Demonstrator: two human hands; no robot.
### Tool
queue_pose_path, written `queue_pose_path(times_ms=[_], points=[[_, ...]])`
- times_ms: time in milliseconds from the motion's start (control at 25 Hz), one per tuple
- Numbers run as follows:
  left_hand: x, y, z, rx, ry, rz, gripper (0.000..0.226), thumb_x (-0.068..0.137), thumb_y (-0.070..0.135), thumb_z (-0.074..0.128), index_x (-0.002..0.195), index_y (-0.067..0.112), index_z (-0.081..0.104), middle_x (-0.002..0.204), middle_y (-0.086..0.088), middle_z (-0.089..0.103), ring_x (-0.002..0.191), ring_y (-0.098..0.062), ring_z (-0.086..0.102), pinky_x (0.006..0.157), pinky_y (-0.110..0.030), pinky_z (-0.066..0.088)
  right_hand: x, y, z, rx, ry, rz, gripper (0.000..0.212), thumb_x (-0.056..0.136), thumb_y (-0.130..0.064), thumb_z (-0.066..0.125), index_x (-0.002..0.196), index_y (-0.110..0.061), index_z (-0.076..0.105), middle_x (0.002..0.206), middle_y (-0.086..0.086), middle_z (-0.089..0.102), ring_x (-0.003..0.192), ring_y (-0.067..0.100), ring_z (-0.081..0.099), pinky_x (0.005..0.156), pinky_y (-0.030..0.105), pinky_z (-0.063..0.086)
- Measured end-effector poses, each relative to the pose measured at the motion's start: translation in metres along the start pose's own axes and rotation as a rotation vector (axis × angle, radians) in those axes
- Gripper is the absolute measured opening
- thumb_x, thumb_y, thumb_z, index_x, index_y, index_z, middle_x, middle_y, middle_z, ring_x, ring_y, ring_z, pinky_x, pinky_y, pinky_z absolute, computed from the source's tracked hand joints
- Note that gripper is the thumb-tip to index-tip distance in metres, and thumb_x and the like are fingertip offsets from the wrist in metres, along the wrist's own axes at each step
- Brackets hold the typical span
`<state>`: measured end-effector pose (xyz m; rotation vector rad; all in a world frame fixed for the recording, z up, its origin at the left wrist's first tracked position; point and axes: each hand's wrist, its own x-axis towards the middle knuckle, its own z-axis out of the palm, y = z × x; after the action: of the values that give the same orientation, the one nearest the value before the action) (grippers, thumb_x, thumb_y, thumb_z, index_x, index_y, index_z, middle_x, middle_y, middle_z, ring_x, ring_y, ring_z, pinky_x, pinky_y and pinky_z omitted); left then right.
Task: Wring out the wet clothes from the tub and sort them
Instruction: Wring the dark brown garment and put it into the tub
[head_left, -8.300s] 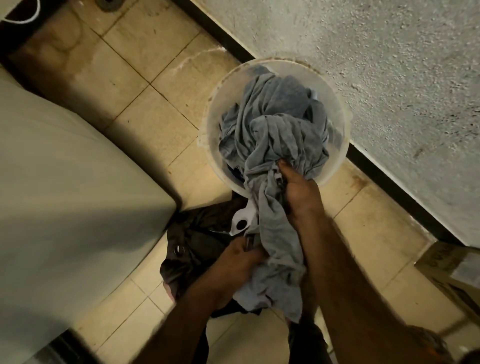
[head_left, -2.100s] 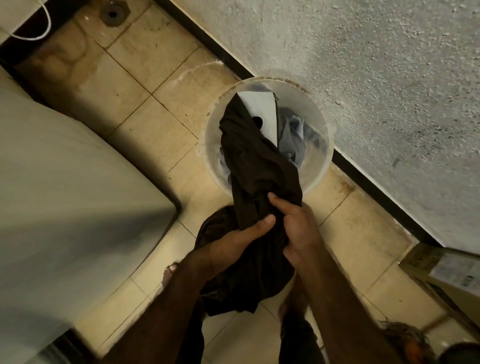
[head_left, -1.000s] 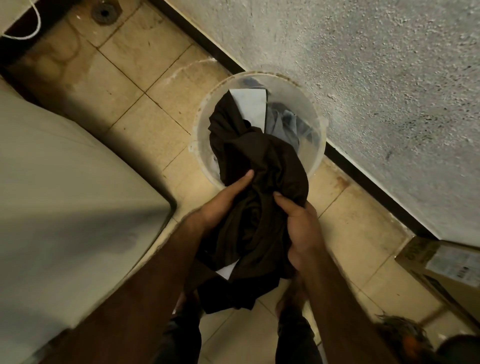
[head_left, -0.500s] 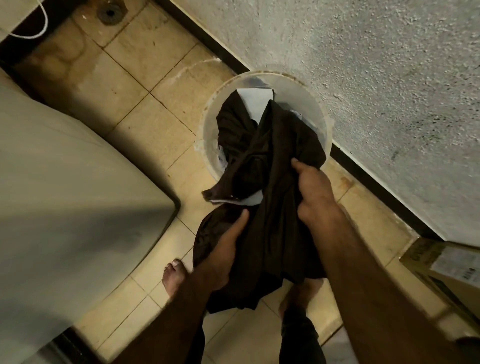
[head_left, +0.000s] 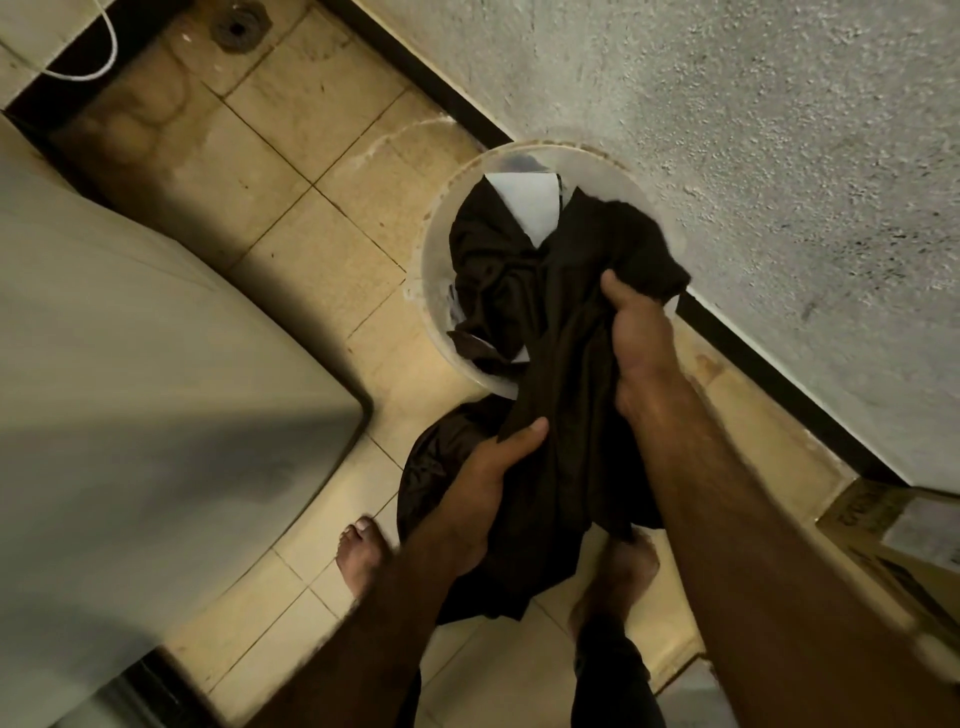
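Note:
A dark brown garment (head_left: 550, 395) with a white panel (head_left: 527, 208) hangs stretched over a translucent white bucket (head_left: 434, 291) that stands on the tiled floor against the wall. My right hand (head_left: 636, 338) grips the garment's upper part just above the bucket's near rim. My left hand (head_left: 480, 493) grips its lower part, closer to me. The garment's bottom end dangles between my bare feet. The cloth covers most of what is inside the bucket.
A large pale appliance (head_left: 130, 415) fills the left side. A rough plastered wall (head_left: 753, 156) runs along the right. A cardboard box (head_left: 893, 530) sits at the right edge. A floor drain (head_left: 236, 28) lies at the top left. A dark cloth heap (head_left: 426, 467) lies below the bucket.
The grey garment from earlier is gone from my hands and a dark brown one has replaced it. In the last half second my grip has held while the view shifted slightly.

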<state>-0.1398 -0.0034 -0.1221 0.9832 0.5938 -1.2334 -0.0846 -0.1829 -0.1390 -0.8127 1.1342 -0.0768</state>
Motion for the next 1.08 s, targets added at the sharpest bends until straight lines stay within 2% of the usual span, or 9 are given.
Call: queue_pose_path(times_ms=[120,240,320,440,520,640,800,920,1080], points=[[0.009,-0.014,-0.017,0.065,0.077,0.023,0.044,0.09,0.031,0.067,0.127,0.009,0.065,0.125,-0.016,0.068,0.117,-0.036,0.064,0.111,-0.053,0.042,-0.001,0.008,-0.004,-0.423,0.195,-0.009,0.077,0.078,-0.04,0.077,0.146,-0.013,0.051,0.136,0.008,0.064,0.122,0.029,0.064,0.103,0.042,0.053],[0.01,-0.021,-0.021,0.098,0.133,0.019,0.042,0.089,0.03,0.07,0.126,0.01,0.066,0.121,-0.013,0.071,0.112,-0.035,0.067,0.107,-0.052,0.046,-0.02,0.009,-0.011,-0.744,0.308,-0.532,0.074,0.086,-0.041,0.072,0.151,-0.021,0.041,0.15,0.002,0.049,0.138,0.019,0.048,0.114,0.034,0.041],[0.009,-0.022,-0.019,0.09,0.163,0.004,0.036,0.092,0.026,0.066,0.124,0.009,0.067,0.117,-0.014,0.072,0.109,-0.033,0.069,0.103,-0.049,0.05,-0.015,0.024,-0.008,-1.032,0.087,-0.623,0.066,0.09,-0.046,0.066,0.149,-0.024,0.045,0.155,0.004,0.041,0.141,0.022,0.042,0.115,0.035,0.036],[0.012,-0.024,-0.02,0.084,0.217,0.001,0.035,0.092,0.026,0.065,0.124,0.011,0.068,0.117,-0.012,0.072,0.109,-0.033,0.069,0.104,-0.05,0.049,0.013,0.056,-0.002,-1.701,-0.306,-0.385,0.075,0.088,-0.063,0.056,0.154,-0.035,0.034,0.161,0.01,0.028,0.145,0.037,0.033,0.116,0.057,0.033],[0.015,-0.023,-0.024,0.105,0.256,0.006,0.038,0.088,0.03,0.07,0.123,0.014,0.068,0.117,-0.01,0.073,0.109,-0.033,0.069,0.104,-0.051,0.049,0.026,0.059,0.007,-1.828,-0.343,-0.276,0.077,0.082,-0.066,0.058,0.15,-0.036,0.036,0.152,0.011,0.035,0.136,0.041,0.042,0.109,0.059,0.039],[0.02,-0.022,-0.028,0.122,0.245,-0.001,0.037,0.087,0.028,0.072,0.121,0.014,0.069,0.114,-0.009,0.074,0.106,-0.032,0.07,0.1,-0.048,0.052,0.032,0.054,0.023,-1.999,-0.097,-0.359,0.077,0.078,-0.06,0.072,0.142,-0.027,0.044,0.146,0.014,0.038,0.132,0.039,0.041,0.104,0.054,0.042],[0.022,-0.023,-0.024,0.097,0.215,-0.008,0.027,0.09,0.016,0.068,0.116,0.009,0.071,0.11,-0.013,0.074,0.103,-0.032,0.071,0.093,-0.043,0.056,0.033,0.051,0.036,-2.143,-0.079,-0.703,0.118,0.071,-0.054,0.08,0.16,-0.028,0.007,0.161,0.02,0.015,0.147,0.045,0.017,0.116,0.063,0.021],[0.026,-0.024,-0.024,0.154,0.199,-0.041,0.02,0.09,0.016,0.069,0.109,0.017,0.073,0.107,-0.007,0.076,0.1,-0.027,0.072,0.089,-0.038,0.058,0.053,0.052,0.04,-2.289,-0.35,-0.758,0.078,0.082,-0.048,0.07,0.151,-0.033,0.036,0.151,0.015,0.035,0.137,0.04,0.033,0.115,0.06,0.023],[0.031,-0.021,-0.031,0.207,0.163,-0.07,0.025,0.089,0.02,0.07,0.114,0.021,0.07,0.111,-0.003,0.075,0.105,-0.024,0.07,0.097,-0.041,0.055,0.074,0.051,0.057,-2.236,-0.16,-0.685,0.022,0.087,-0.034,0.064,0.108,-0.026,0.066,0.104,0.006,0.065,0.107,0.031,0.06,0.108,0.05,0.03]])
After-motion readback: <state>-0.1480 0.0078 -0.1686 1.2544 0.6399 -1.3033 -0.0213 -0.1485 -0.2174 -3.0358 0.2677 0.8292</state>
